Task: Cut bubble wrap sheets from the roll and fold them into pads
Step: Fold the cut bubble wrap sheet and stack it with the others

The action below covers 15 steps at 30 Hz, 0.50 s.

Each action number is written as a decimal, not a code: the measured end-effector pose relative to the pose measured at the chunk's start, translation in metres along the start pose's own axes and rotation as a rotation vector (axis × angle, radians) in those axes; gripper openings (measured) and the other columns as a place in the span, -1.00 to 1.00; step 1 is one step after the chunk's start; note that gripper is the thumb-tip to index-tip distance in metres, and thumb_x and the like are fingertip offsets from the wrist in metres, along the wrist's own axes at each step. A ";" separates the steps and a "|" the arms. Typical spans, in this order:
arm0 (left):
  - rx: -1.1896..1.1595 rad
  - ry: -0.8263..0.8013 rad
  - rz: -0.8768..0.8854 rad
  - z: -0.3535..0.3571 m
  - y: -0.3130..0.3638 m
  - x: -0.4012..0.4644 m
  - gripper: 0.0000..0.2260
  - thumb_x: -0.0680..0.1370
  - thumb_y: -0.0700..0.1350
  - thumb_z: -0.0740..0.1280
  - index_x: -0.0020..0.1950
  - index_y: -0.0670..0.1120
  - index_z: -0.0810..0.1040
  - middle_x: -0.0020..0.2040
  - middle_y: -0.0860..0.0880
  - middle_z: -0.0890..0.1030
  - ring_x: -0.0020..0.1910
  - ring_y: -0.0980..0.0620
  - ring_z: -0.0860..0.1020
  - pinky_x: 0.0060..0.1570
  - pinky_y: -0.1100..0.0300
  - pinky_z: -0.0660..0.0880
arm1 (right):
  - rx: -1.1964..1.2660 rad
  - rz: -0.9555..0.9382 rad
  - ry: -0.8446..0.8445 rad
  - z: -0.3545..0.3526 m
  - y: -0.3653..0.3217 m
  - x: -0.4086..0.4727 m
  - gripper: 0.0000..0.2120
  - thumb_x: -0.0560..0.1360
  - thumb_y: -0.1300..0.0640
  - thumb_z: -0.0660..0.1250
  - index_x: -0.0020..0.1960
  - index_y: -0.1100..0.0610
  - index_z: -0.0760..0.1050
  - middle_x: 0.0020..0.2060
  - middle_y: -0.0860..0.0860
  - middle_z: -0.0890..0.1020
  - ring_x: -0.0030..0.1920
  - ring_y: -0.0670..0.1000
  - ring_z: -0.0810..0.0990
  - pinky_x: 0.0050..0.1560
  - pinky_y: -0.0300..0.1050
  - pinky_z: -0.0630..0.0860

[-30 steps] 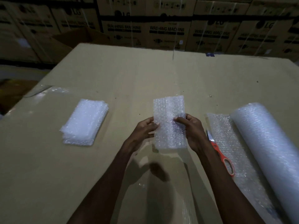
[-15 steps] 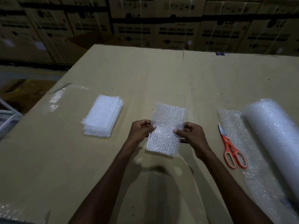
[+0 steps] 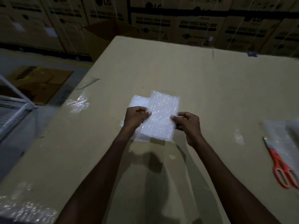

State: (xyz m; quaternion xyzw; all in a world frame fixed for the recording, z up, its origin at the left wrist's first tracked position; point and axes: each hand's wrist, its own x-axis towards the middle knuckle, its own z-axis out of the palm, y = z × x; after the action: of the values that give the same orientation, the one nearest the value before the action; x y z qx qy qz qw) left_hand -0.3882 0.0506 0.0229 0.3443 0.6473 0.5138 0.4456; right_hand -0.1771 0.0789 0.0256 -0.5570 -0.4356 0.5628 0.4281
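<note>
Both hands grip folded bubble wrap pad (image 3: 161, 115) at mid-surface: left hand (image 3: 135, 118) fingers pinch its 9 o'clock edge, right hand (image 3: 188, 123) fingers pinch the 3 o'clock edge. Pad overlaps stack of pads (image 3: 140, 102) on cardboard surface (image 3: 210, 94). Orange scissors (image 3: 281, 167) at 4 o'clock, on bubble wrap sheet (image 3: 278, 135).

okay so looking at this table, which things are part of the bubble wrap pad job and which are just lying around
Part of the job: folded pad, held by left hand and right hand; stack of finished pads under it; scissors; bubble wrap sheet.

Lying about: boxes behind; flat cardboard on the floor.
</note>
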 end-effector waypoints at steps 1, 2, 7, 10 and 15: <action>0.013 0.011 -0.008 -0.008 0.003 0.008 -0.87 0.44 -0.30 0.54 -0.09 -0.18 0.64 -0.33 -0.05 0.60 -0.45 0.19 0.50 -0.39 0.31 0.45 | 0.015 0.012 0.010 0.012 0.001 0.003 -0.76 0.43 0.30 0.57 0.03 0.32 0.59 -0.25 0.13 0.68 -0.32 -0.01 0.63 -0.30 -0.19 0.60; 0.032 0.021 -0.015 -0.017 0.005 0.016 -0.87 0.43 -0.29 0.55 -0.11 -0.16 0.63 -0.35 -0.03 0.59 -0.48 0.20 0.49 -0.40 0.30 0.44 | 0.027 0.022 0.018 0.024 0.002 0.006 -0.77 0.42 0.30 0.57 0.00 0.32 0.59 -0.26 0.14 0.66 -0.31 0.01 0.61 -0.30 -0.19 0.61; 0.114 0.059 -0.030 -0.043 0.003 0.051 -0.87 0.40 -0.21 0.58 -0.19 -0.09 0.64 -0.39 0.03 0.60 -0.46 0.13 0.50 -0.27 0.21 0.45 | 0.009 0.045 0.087 0.063 0.004 0.027 -0.79 0.40 0.30 0.59 -0.08 0.29 0.59 -0.28 0.14 0.61 -0.31 0.02 0.56 -0.26 -0.19 0.63; 0.161 0.082 -0.043 -0.051 -0.005 0.063 -0.85 0.38 -0.17 0.60 -0.22 -0.04 0.64 -0.35 0.03 0.62 -0.42 0.11 0.52 -0.23 0.20 0.46 | -0.056 0.030 0.125 0.074 0.007 0.037 -0.77 0.38 0.27 0.61 -0.06 0.31 0.60 -0.27 0.14 0.66 -0.29 0.03 0.63 -0.19 -0.11 0.66; 0.254 0.129 -0.029 -0.058 -0.021 0.069 -0.85 0.39 -0.11 0.60 -0.15 -0.02 0.66 -0.11 -0.05 0.71 -0.21 0.03 0.63 -0.12 0.21 0.53 | -0.199 -0.015 0.182 0.086 0.022 0.045 -0.78 0.38 0.24 0.61 -0.12 0.20 0.58 -0.31 0.09 0.68 -0.31 0.02 0.68 -0.09 0.10 0.71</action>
State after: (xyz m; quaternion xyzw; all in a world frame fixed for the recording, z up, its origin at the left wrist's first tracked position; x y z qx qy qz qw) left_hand -0.4669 0.0875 -0.0085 0.3547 0.7392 0.4424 0.3633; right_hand -0.2637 0.1157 -0.0069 -0.6422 -0.4528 0.4608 0.4126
